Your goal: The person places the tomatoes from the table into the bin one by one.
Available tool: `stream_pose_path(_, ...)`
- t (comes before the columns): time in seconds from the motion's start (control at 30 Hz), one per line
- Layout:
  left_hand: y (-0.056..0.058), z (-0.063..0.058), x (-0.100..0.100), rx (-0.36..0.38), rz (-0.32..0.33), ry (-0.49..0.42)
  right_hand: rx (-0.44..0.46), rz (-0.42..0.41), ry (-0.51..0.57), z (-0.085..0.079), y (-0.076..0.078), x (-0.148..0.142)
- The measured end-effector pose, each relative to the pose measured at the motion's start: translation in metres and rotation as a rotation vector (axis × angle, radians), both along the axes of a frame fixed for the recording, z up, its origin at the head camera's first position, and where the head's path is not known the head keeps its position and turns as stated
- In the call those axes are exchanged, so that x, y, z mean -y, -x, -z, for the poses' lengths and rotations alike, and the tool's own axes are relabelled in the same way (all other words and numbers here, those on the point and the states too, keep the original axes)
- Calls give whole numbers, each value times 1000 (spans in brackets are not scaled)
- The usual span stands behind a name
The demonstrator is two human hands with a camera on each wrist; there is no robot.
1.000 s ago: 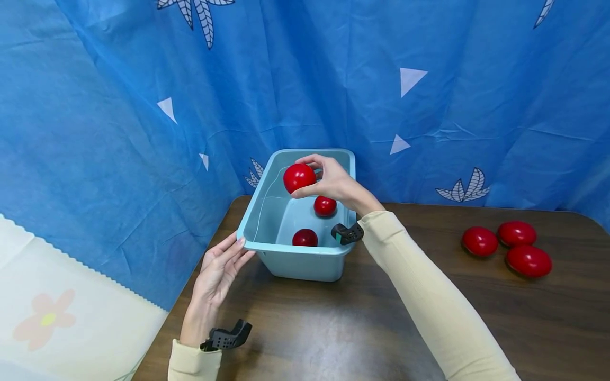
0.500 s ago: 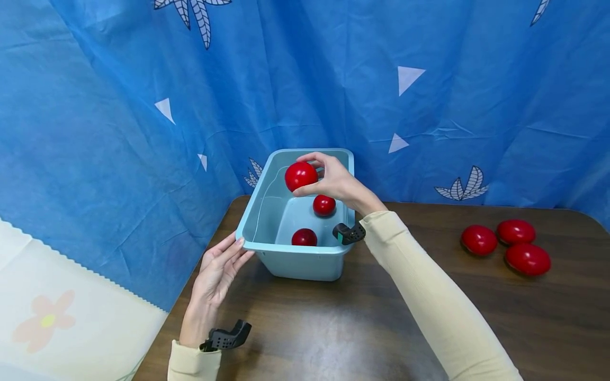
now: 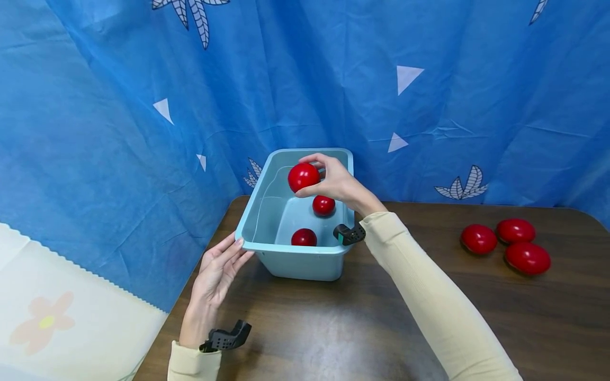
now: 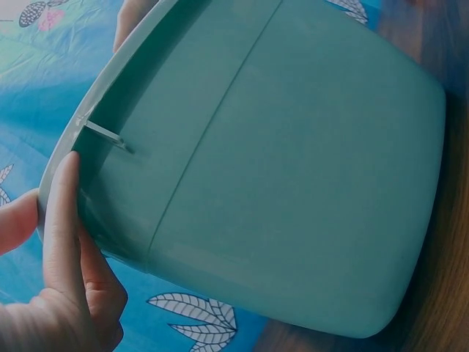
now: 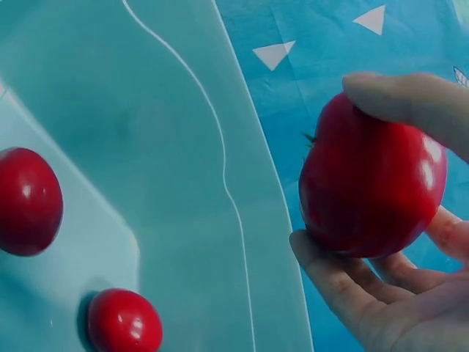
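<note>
My right hand (image 3: 334, 181) grips a glossy red tomato (image 5: 370, 180) between thumb and fingers, held over the open light-blue plastic tub (image 3: 295, 269). A bit of green stem shows on the tomato's side in the right wrist view. Two more tomatoes lie on the tub floor: a nearer tomato (image 3: 304, 237) by the front wall and a farther tomato (image 3: 324, 205), partly behind my right hand. At the tub's front left corner, my left hand (image 3: 216, 272) pinches the rim, thumb on one side and fingers on the other in the left wrist view.
Three tomatoes (image 3: 528, 259) sit close together on the right of the dark wooden table (image 3: 405, 312). A blue patterned curtain (image 3: 305, 74) hangs right behind the tub and the table's back edge. Pale cloth with a flower (image 3: 45, 320) lies at the left.
My right hand has shifted slightly to the right and down with the tomato still in its grip. The left hand keeps its place on the tub's rim.
</note>
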State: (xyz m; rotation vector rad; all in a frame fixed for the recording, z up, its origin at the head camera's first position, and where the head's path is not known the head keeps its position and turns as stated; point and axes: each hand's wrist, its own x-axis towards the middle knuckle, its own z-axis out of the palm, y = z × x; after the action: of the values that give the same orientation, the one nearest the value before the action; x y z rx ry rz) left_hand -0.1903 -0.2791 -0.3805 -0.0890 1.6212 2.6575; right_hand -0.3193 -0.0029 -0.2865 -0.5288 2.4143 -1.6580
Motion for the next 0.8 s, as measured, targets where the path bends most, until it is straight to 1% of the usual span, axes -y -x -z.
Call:
stream_pose_path(0.1, 0, 1, 1, -9, -3, 1, 3, 3, 1, 0, 0, 0)
stream_pose_path(0.3, -1, 2, 2, -38, 15, 20, 4, -21, 63, -1, 0, -1)
stream_pose_path(0.53, -3, 2, 1, -22, 9, -8, -9, -50, 58, -2, -3, -2)
stream_pose_path(0.8, -3, 2, -1, -8, 9, 24, -30, -59, 60, -3, -9, -7)
